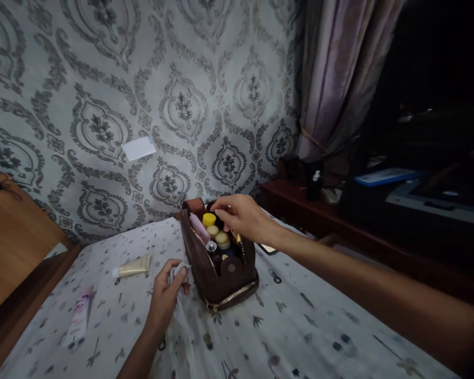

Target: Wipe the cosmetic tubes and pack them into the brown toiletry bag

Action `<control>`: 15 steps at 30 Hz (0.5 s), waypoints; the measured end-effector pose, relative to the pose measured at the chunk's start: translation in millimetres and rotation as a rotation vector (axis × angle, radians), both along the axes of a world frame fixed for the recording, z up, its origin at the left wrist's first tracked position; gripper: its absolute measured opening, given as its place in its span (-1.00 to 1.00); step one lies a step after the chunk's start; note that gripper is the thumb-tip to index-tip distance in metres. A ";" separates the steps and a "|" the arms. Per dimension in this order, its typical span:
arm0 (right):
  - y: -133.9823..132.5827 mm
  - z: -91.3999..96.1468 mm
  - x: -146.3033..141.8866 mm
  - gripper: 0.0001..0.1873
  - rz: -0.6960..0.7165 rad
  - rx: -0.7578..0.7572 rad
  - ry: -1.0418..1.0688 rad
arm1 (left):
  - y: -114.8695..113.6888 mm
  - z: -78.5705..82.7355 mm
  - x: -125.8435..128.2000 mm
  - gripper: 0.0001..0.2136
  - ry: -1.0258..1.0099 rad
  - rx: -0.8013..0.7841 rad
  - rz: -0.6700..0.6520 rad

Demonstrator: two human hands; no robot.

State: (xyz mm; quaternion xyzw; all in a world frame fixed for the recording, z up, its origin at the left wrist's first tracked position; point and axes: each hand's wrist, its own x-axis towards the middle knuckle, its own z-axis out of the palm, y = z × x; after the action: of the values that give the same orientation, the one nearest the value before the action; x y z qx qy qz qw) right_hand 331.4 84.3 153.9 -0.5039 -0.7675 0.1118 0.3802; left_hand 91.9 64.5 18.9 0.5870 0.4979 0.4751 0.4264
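Indoors, wallpaper [209,73] beyond printed sheet [304,326], whitish object [178,268] in left hand [165,286], right hand [245,217], grip unclear

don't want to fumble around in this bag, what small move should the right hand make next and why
Probably lower the right hand slightly and pinch the yellow lid: the bag is open, the fingers are over it near that lid, and the lid's top is uncovered, so it looks easy to grip.
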 end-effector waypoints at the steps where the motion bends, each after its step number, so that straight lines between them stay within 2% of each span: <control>1: -4.3 -4.1 5.5 -0.78 0.005 0.011 0.054 | 1.0 1.3 -0.6 -0.57 -0.028 -0.007 0.019; 4: -14.2 -18.1 17.3 -0.78 0.016 -0.011 0.162 | 5.0 8.3 -1.4 -0.53 -0.143 -0.040 0.079; 6: -17.2 -24.3 19.1 -0.77 -0.004 -0.026 0.140 | 7.7 13.9 -0.3 -0.53 -0.210 -0.067 0.107; 10: -10.9 -24.1 3.7 -0.79 0.006 0.011 -0.208 | 10.8 17.6 4.1 -0.52 -0.312 -0.105 0.132; 15: 22.6 -18.5 -34.8 -0.74 0.079 -0.058 -0.654 | 9.8 3.2 6.1 -0.52 -0.400 -0.136 0.144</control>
State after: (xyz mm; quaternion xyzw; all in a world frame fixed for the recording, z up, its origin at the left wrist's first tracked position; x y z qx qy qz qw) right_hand 296.6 106.9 135.4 -0.4937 -0.8643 -0.0195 0.0946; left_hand 98.0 74.4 22.1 0.4139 0.4752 0.5764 0.5202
